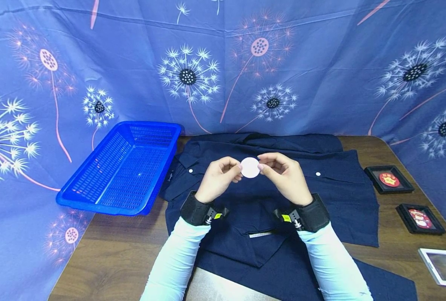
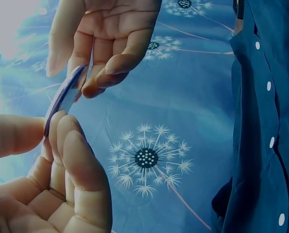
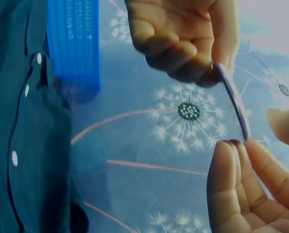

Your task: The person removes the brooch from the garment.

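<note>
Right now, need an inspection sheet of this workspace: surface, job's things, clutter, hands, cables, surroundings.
Surface: brown wooden table, partly covered by cloth.
Job's things: thin white disc, held above a dark navy shirt spread flat on the table, white buttons showing.
Clutter: blue plastic basket on the table's left edge, nothing seen inside; two black-framed pictures and a white frame to the right.
Hands: left hand and right hand each pinch the disc by its edge; black wrist bands on both.
Cables: nothing seen.
Surroundings: blue dandelion-print cloth behind and at the sides.
</note>
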`<state>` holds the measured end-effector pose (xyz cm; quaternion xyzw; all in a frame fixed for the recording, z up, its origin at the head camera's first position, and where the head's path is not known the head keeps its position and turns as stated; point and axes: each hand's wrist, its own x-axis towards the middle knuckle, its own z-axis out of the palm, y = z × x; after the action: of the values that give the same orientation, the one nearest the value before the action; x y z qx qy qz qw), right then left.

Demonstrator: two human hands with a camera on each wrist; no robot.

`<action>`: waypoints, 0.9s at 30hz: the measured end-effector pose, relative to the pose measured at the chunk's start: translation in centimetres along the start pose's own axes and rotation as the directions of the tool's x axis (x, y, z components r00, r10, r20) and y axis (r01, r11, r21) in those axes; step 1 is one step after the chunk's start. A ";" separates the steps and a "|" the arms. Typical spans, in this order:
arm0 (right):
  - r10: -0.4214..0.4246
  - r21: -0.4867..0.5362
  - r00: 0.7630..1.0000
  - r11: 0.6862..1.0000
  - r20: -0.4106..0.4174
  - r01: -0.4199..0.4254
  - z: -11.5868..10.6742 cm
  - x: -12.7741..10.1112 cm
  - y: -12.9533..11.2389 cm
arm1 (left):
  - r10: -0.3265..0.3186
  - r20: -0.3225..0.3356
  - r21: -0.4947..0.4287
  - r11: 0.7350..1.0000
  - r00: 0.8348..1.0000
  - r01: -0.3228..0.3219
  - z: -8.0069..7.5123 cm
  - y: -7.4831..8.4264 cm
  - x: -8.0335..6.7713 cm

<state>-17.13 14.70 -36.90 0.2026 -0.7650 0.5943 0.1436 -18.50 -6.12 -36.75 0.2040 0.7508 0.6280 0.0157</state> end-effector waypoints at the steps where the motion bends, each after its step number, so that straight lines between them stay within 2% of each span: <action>1: 0.013 0.006 1.000 1.000 0.006 -0.013 0.1 0.0 0.0 | 0.002 0.001 0.004 1.000 1.000 -0.002 0.1 0.0 0.0; 15: 0.104 -0.012 0.993 0.995 0.052 -0.104 0.7 0.0 0.3 | 0.056 0.042 0.049 0.997 0.998 -0.058 0.6 -0.5 0.0; 27: 0.139 -0.038 0.988 0.990 0.063 -0.137 0.7 -0.1 0.3 | 0.060 0.049 0.059 0.996 0.997 -0.063 0.6 -0.3 -0.1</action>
<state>-17.20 14.10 -37.34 0.1660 -0.7913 0.5830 0.0804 -18.29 -5.61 -37.19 0.2421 0.7624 0.6001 0.0081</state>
